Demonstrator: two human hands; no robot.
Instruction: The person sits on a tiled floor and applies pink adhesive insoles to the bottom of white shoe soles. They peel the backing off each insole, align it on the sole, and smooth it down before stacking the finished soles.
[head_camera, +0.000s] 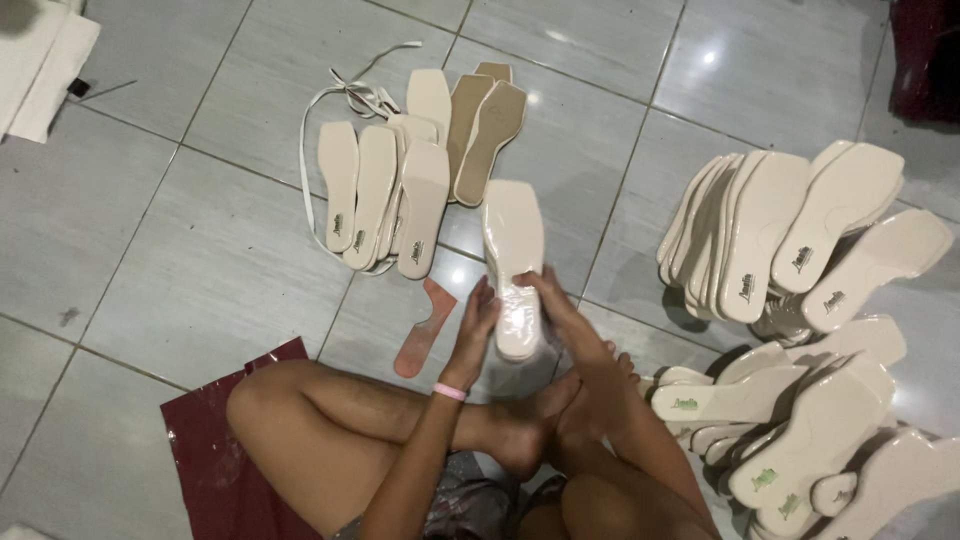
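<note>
1. Sitting cross-legged on a glossy grey tile floor (200, 250) – dark red sheet (215, 450) under me.
2. Left hand (475, 325) and right hand (560, 310) both grip one cream insole (512, 255), just above the tiles.
3. More insole piles (790, 240) on my right.

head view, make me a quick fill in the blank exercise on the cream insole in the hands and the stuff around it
1. Both hands, the left hand and the right hand, hold one glossy cream square-toed shoe insole by its ____ end.
2. A pink band sits on the ____ wrist.
3. On the grey tiled floor, just left of the held insole, lies a flat sole-shaped cutout coloured ____.
4. The biggest heap of cream insoles lies to the person's ____.

Missing words: heel; left; reddish-orange; right
</note>
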